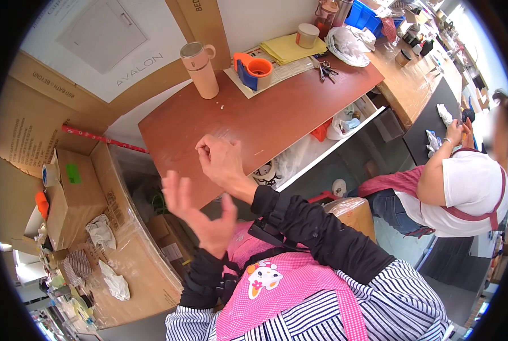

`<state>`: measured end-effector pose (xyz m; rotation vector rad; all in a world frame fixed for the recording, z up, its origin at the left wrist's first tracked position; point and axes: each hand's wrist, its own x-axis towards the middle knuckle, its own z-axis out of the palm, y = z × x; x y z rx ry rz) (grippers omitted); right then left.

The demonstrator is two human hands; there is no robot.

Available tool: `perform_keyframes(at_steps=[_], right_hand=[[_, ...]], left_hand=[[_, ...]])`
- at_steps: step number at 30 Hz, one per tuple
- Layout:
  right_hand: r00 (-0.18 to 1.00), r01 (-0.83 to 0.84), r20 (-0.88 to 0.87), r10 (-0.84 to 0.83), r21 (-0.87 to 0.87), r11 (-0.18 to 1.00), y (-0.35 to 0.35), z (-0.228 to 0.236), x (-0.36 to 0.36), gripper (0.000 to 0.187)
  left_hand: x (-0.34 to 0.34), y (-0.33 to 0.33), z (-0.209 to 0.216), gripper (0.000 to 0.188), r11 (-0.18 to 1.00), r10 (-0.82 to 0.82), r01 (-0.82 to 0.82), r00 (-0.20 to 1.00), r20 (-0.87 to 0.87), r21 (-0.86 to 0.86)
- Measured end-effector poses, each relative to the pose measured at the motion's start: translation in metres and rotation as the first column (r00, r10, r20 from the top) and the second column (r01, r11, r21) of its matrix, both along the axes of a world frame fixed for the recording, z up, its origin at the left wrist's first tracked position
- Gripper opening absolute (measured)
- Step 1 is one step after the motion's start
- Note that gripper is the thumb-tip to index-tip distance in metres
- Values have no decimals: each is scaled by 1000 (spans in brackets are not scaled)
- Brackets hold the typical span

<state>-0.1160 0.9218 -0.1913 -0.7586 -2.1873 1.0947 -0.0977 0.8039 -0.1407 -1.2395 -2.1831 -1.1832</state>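
My left hand is raised in front of my pink apron, fingers spread, holding nothing. Just beyond it, my right hand is over the near left part of the reddish-brown desk. Its fingers are curled in; whether anything small is inside is hidden. Farther back on the desk stands a pale pink tumbler with a handle. To its right, an orange and blue tape dispenser sits on a flat pale board.
An open drawer with plastic bags juts from the desk's front. Scissors, yellow sheets and a tape roll lie at the back. Cardboard boxes are at left. A co-worker works at a dark table on the right.
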Motion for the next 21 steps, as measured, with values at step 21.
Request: perform_keyframes(at_steps=[21], right_hand=[[954, -298, -276, 120, -924, 242, 4, 20, -3, 12]], left_hand=[[-41, -6, 2, 70, 998, -12, 15, 998, 62, -61]])
